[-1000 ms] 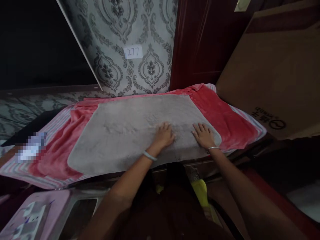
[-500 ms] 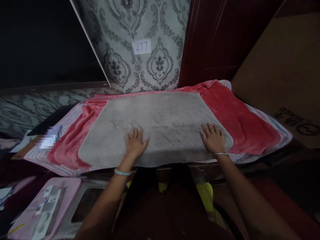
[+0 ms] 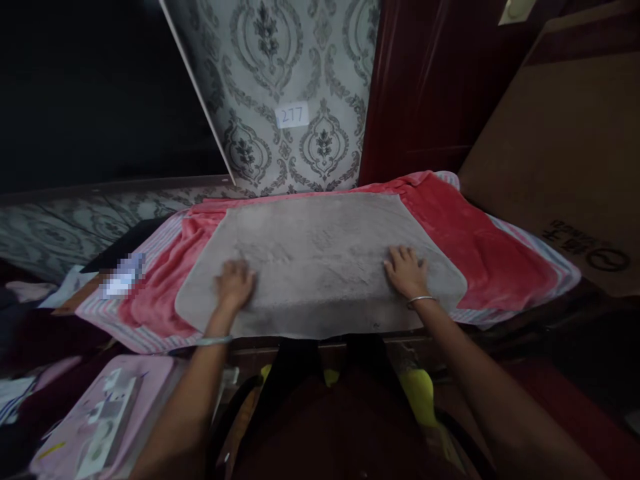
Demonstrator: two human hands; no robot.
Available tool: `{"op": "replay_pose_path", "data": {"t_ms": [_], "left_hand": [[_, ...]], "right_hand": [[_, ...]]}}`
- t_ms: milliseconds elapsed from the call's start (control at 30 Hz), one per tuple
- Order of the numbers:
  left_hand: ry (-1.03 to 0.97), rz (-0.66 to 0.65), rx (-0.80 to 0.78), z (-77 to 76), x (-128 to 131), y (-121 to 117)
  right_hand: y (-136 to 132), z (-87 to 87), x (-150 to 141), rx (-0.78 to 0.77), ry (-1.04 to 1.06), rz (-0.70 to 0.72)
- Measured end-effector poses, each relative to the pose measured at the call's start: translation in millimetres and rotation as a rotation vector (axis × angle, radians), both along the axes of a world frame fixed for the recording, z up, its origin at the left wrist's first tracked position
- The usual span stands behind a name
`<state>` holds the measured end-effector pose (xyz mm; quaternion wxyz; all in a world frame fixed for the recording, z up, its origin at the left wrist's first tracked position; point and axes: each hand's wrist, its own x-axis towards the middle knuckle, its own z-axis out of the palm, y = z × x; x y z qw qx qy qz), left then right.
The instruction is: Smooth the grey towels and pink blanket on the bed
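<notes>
"Now, for the head view, the only one: where is the main piece?"

"Grey cloth (image 3: pixel 310 233), spread in the middle, its near edge bending downward in front of the person. Red fabric (image 3: pixel 480 247) shows to its left, to its right and as a thin strip behind; striped cloth (image 3: pixel 563 270) borders the red at both ends. What bears the layers is mostly hidden."

"And the hands?"

"Left hand (image 3: pixel 235 285): palm down on the left part of the grey cloth, near its rounded corner, blurred, gripping nothing visible. Right hand (image 3: pixel 407 270): flat on the right part, fingers fanned, likewise free of any hold. Each wrist bears a band."

"What differs from half a second ago?"

"Chiefly the left hand, which has shifted outward, nearer the left corner; the right has drawn slightly in from the right corner. Both now stand about equally far from their sides, so the contact, as judged, takes in both ends of the near part rather than its centre. Low wrinkles remain in the surface beyond the hands."

"Surroundings?"

"Behind, a card (image 3: pixel 293 115) marked 277 on patterned wallpaper (image 3: pixel 267 60); at right, a cardboard box (image 3: pixel 565 147); at upper left, a dark screen (image 3: pixel 90 87)."
</notes>
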<state>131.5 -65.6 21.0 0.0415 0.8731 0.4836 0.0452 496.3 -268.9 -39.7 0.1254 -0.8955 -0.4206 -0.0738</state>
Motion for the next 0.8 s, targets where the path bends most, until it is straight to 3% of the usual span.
{"op": "replay_pose_path", "data": {"t_ms": [33, 167, 267, 367, 533, 633, 800], "left_hand": [[-0.001, 0.029, 0.033, -2.4, 14.3, -3.7], [0.029, -0.181, 0.000, -19.7, 77.4, -15.4], [0.064, -0.254, -0.017, -32.2, 94.9, -12.0], [0.078, -0.138, -0.014, -36.1, 73.4, 11.5], [0.141, 0.199, -0.008, -26.1, -6.9, 72.9], [0.149, 0.347, 0.007, -20.7, -47.7, 96.3], [0.092, 0.386, 0.067, -20.3, -66.5, 108.0]], "right_hand": [[8.6, 4.2, -10.1, -0.004, -0.011, 0.045], [31.9, 7.8, -33.1, -0.082, -0.031, 0.178], [35.5, -1.8, -30.0, -0.136, -0.034, 0.216], [33.6, -11.2, -22.8, -0.131, -0.046, 0.210], [32.5, -19.2, -21.0, -0.109, -0.062, 0.219], [35.6, -21.4, -24.8, -0.109, -0.056, 0.207], [49.0, -2.0, -8.2, -0.077, 0.049, 0.239]]}}
